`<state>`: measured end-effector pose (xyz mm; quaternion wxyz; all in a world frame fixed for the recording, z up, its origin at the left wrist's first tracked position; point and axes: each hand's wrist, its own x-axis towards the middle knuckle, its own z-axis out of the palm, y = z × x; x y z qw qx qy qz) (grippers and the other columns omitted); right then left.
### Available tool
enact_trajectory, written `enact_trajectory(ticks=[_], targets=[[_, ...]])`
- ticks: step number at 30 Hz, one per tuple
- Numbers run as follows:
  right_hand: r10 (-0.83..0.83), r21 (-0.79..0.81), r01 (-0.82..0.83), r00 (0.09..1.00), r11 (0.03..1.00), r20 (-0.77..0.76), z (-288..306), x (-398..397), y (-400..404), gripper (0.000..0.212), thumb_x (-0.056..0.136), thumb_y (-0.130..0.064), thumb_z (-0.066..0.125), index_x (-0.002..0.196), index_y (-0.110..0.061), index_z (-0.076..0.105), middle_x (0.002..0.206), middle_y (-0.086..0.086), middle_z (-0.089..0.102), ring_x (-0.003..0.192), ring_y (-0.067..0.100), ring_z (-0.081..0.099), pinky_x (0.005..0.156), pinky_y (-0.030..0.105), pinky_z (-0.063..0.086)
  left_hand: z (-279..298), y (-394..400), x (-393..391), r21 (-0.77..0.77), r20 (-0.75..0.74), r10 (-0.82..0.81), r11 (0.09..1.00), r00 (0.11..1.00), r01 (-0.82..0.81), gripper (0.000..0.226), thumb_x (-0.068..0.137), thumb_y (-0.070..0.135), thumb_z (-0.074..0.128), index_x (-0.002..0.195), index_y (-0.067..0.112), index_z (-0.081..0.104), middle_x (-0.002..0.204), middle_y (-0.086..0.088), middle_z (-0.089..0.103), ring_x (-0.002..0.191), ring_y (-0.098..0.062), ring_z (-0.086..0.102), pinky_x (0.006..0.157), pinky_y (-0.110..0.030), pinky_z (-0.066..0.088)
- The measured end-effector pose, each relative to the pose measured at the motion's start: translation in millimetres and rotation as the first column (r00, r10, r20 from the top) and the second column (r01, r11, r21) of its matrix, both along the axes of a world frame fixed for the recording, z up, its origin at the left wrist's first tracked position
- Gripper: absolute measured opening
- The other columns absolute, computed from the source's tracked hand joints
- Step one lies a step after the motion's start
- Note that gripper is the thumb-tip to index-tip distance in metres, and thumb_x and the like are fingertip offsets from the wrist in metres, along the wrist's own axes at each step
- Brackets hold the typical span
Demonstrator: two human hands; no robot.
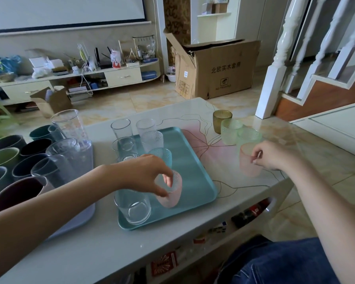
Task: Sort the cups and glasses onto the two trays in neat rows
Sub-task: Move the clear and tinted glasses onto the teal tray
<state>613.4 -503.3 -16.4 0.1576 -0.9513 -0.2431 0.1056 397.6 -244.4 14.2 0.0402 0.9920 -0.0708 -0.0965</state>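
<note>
Two trays (201, 181) side by side; loose glasses (232, 132) to the right.

Matt teal tray (195, 177), glossy table (103, 249)

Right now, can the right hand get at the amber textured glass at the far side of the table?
Probably yes, once free. The right hand holds a pink frosted glass, and two pale green textured glasses stand between it and the amber textured glass.
</note>
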Motion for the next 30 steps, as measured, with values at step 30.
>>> enact_trajectory(ticks=[30], targets=[[0.185,-0.08,-0.221,0.93,0.972,-0.319,-18,11,182,0.074,0.089,-0.016,0.063,0.147,-0.014,0.018,0.126,0.013,0.056,0.102,0.03,0.063,0.064,0.031,0.046,-23,98,200,-0.035,0.318,0.428,0.897,0.846,-0.441,0.015,0.081,0.016,0.066,0.093,0.02,0.072,0.104,-0.004,0.069,0.098,-0.029,0.061,0.079,-0.031,0.046]])
